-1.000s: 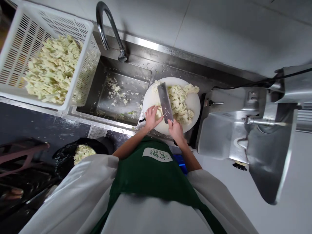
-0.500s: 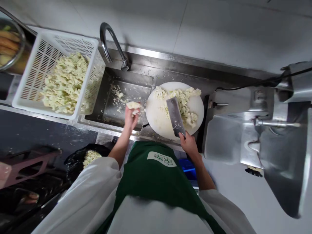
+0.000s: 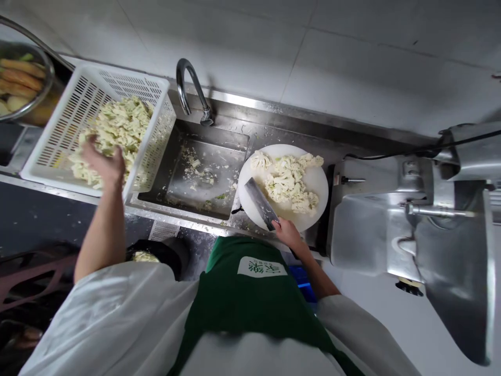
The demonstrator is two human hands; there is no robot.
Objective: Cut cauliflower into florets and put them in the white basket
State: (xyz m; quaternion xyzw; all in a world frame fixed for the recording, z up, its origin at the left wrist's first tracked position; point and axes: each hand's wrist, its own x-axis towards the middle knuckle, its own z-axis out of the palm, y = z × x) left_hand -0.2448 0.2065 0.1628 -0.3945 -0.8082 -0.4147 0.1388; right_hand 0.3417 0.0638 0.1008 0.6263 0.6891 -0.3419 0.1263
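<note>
Over the near side of a white slotted basket (image 3: 156, 162), my left hand (image 3: 104, 162) is spread, fingers apart, with nothing visible in it. Below it lies a heap of cut cauliflower (image 3: 127, 122), partly covered by the hand. My right hand (image 3: 287, 232) grips the handle of a cleaver (image 3: 260, 201). The blade rests over the left part of a round white cutting board (image 3: 252, 211), angled up and left. Cauliflower pieces (image 3: 287, 180) are heaped on the board, to the right of the blade.
A steel sink (image 3: 230, 201) scattered with crumbs lies between basket and board, with a curved faucet (image 3: 190, 86) behind. To the right stands a metal slicing machine (image 3: 371, 224). A bowl of carrots (image 3: 23, 73) is at far left. Below sits a black-lined bin (image 3: 172, 256).
My left hand has swung left from the sink to the basket, and the white cauliflower piece is out of it. The cleaver has shifted left, away from the heap on the board.
</note>
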